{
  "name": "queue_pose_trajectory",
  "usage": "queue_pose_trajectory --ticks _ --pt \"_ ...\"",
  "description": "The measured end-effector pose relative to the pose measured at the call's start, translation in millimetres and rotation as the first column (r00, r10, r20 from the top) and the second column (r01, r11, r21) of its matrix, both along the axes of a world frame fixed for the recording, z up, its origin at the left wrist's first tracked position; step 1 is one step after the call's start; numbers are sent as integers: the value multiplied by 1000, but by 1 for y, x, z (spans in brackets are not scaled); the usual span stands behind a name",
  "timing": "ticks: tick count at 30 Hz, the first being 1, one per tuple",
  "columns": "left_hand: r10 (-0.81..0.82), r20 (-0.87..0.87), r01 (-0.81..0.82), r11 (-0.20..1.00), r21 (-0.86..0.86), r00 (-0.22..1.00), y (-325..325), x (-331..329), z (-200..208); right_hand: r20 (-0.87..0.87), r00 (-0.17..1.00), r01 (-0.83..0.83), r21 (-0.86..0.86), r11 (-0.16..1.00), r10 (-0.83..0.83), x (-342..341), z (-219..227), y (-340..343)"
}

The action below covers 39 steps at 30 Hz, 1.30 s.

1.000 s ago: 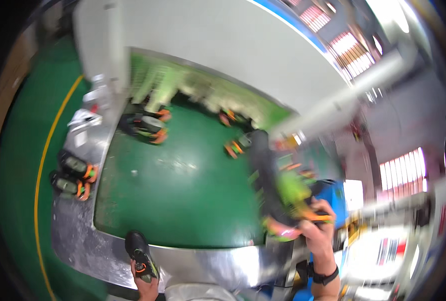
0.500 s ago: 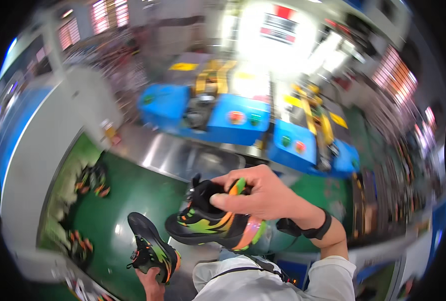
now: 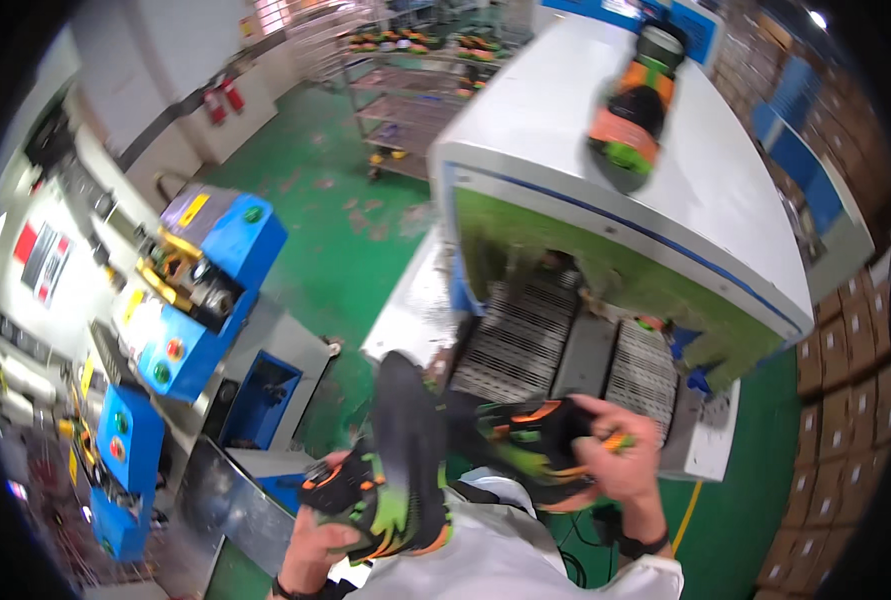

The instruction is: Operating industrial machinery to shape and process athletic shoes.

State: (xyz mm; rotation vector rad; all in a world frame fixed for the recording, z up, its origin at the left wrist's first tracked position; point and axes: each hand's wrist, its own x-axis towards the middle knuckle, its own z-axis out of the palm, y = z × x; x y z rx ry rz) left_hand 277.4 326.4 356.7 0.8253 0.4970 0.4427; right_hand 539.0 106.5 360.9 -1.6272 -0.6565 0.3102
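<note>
In my left hand [image 3: 313,545] is a black sneaker [image 3: 395,500] with green and orange patches, its toe pointing away from me and its sole partly turned up. My right hand [image 3: 625,455] grips a matching sneaker [image 3: 535,435] by the heel and collar, fingers curled round the opening. Both shoes hang in front of my body, their toes close together; blur hides whether they touch. Beyond them is a white machine [image 3: 605,205] with two perforated conveyor lanes [image 3: 515,335] running into its opening. A similar shoe [image 3: 633,115] rests on top of it.
Blue control boxes [image 3: 160,345] with red and green buttons stand on a machine at left. A wheeled rack [image 3: 395,100] of shoes is at the back. Cardboard boxes [image 3: 845,420] are stacked at right. Cables [image 3: 570,560] lie on the green floor near me.
My view has turned right, from the blue-boxed machine to the white conveyor machine. Both shoes stay in my hands; the left one has come up in front of me beside the right one.
</note>
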Motion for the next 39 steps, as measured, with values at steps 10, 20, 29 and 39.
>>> queue_pose_trajectory --ticks 10,20,29,39 --pt "-399 -347 503 811 300 849 -20 219 -14 543 614 727 -108 678 -572 12 -97 -87" --pt "-48 -250 239 504 830 967 -15 273 -54 524 630 663 22 749 -573 40 -119 -59" --pt "-3 -445 354 611 708 896 7 17 -91 553 737 238 325 915 -389 -29 -50 62" --pt "867 -454 -398 350 848 -205 -43 -293 -287 82 200 -927 -306 216 976 -292 -64 253"
